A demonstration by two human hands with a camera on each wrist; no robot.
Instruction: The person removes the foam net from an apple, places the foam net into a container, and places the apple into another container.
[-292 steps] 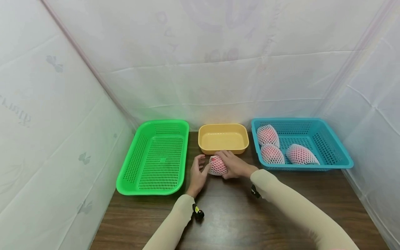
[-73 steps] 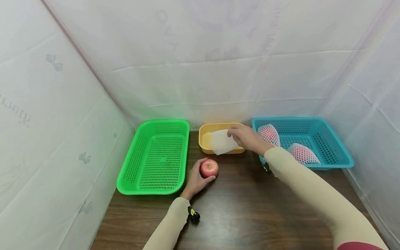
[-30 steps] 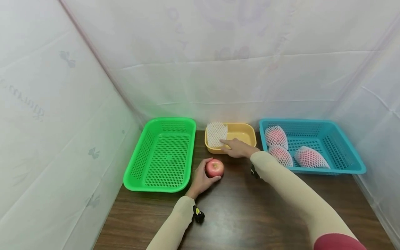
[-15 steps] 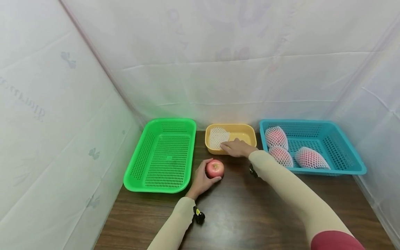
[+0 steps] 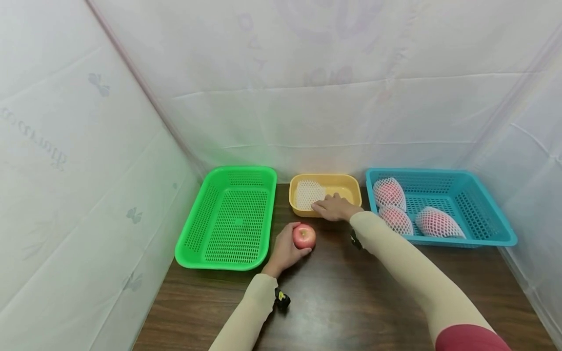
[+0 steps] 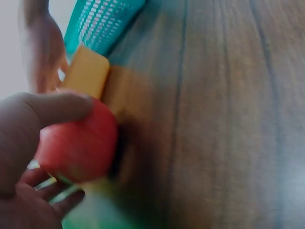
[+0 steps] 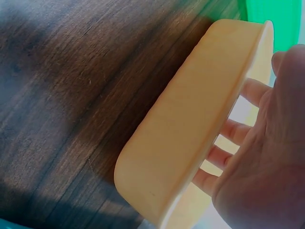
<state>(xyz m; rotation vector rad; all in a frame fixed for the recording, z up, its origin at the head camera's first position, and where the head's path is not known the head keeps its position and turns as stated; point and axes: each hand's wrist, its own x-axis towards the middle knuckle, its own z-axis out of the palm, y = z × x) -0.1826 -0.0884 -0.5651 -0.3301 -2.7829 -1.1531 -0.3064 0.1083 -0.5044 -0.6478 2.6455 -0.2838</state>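
Observation:
My left hand (image 5: 285, 251) grips a bare red apple (image 5: 304, 236) on the table in front of the yellow box (image 5: 303, 213). In the left wrist view the thumb lies across the apple (image 6: 83, 143) and the other fingers show on its far side. My right hand (image 5: 335, 208) reaches over the near rim of the yellow box, beside a white foam net (image 5: 309, 194) lying flat in its left part. The right wrist view shows the fingers (image 7: 233, 131) spread and dipping inside the box wall (image 7: 190, 114); the net is hidden there.
A green basket (image 5: 269, 229) stands at the left. To the right, a blue basket (image 5: 487, 207) holds three apples in foam nets (image 5: 439, 223). White curtains (image 5: 281, 117) close off the back and sides of the wooden table (image 5: 333, 307).
Earlier both hands were at the netted apple; the net has come off and gone into the yellow box. Lately the net has sunk flat under the right hand. The left hand keeps the apple.

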